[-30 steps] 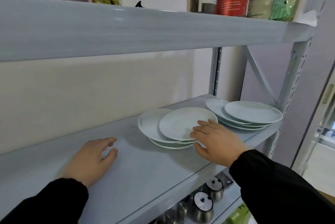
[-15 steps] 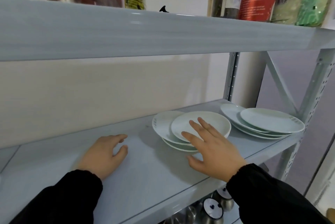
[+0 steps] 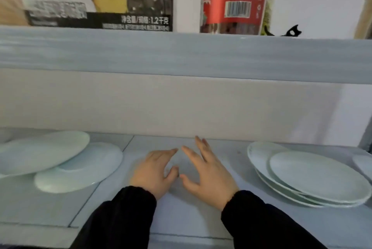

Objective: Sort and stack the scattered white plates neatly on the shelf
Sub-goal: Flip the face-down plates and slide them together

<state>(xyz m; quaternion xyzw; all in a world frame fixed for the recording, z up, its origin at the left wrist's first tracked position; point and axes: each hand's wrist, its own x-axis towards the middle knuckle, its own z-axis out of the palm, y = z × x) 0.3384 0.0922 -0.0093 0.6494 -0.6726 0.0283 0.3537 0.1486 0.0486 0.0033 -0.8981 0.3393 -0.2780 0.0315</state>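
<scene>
Glossy ceramic plates [image 3: 318, 176]; smooth painted-metal shelf [image 3: 201, 224].

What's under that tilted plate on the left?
The tilted plate leans on a second plate that sticks out to its right and lies on the shelf. The second plate's left part is covered, so whether more plates lie beneath cannot be seen.

1. One head-worn camera, set close, faces forward into the pale grey metal shelf [image 3: 181, 214], toward the beige back wall [image 3: 181, 107].
2. The grey upper shelf edge [image 3: 181, 55] crosses above mid-frame.
</scene>
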